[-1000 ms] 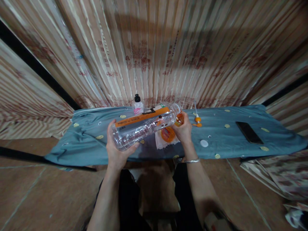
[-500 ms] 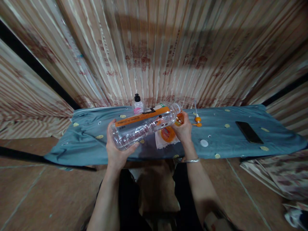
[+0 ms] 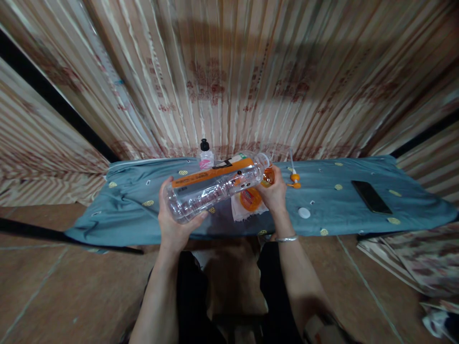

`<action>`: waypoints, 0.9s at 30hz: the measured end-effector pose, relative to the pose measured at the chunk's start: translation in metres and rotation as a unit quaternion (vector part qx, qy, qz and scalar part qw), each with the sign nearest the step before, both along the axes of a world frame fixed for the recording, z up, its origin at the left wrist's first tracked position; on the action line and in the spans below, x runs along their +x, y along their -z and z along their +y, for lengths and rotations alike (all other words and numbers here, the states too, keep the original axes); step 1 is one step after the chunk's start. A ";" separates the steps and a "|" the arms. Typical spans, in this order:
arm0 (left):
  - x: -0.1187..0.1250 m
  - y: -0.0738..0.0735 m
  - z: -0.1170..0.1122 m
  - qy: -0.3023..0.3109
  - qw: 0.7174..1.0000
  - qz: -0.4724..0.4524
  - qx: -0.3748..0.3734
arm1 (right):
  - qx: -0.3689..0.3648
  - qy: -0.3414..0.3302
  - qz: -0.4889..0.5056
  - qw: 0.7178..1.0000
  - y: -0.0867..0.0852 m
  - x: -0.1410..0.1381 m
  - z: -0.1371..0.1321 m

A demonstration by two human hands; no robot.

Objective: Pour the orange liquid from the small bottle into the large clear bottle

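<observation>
My left hand [image 3: 177, 222] is wrapped round the base of a large clear plastic bottle [image 3: 204, 197] with an orange label. The bottle lies tilted in the air, its open mouth to the right and higher than its base. My right hand [image 3: 273, 190] closes around the upper part of an orange bottle [image 3: 250, 199], just below the clear bottle's mouth. That orange bottle rests over a white cloth [image 3: 238, 212], and its opening is hidden. Right of my right hand lies an orange dispenser pump [image 3: 294, 178] with a pale tube.
Behind the clear bottle stands a small bottle with a black cap [image 3: 204, 145]. A round white cap [image 3: 304, 213] and a black phone [image 3: 371, 197] lie on the blue tablecloth [image 3: 340, 220]. Pleated curtains [image 3: 229, 57] hang directly behind the table.
</observation>
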State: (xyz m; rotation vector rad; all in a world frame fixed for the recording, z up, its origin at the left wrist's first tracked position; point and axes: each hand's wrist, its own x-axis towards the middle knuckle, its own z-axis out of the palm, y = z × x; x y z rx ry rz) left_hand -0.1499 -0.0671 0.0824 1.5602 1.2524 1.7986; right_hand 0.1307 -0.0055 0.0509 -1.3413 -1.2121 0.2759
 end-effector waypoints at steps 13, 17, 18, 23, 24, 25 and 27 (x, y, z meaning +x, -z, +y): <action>0.002 -0.003 0.000 -0.001 1.000 0.000 0.004 | 0.004 -0.014 0.017 1.000 0.004 0.001 0.002; 0.003 -0.003 0.001 -0.003 1.000 0.000 0.005 | -0.002 -0.010 0.017 1.000 0.004 0.001 0.002; 0.003 -0.004 0.001 -0.005 1.000 0.001 0.007 | -0.004 -0.008 0.017 1.000 0.004 0.001 0.002; 0.003 -0.002 0.001 -0.002 1.000 0.001 0.000 | -0.008 -0.011 0.020 1.000 0.004 0.001 0.002; 0.003 -0.002 0.001 -0.002 1.000 0.001 -0.003 | -0.010 -0.012 0.020 1.000 0.004 0.001 0.002; 0.002 -0.001 0.001 -0.004 1.000 0.002 -0.004 | -0.010 -0.011 0.021 1.000 0.004 0.001 0.002; 0.002 0.000 0.001 -0.005 1.000 0.004 -0.007 | -0.010 -0.011 0.019 1.000 0.004 0.001 0.002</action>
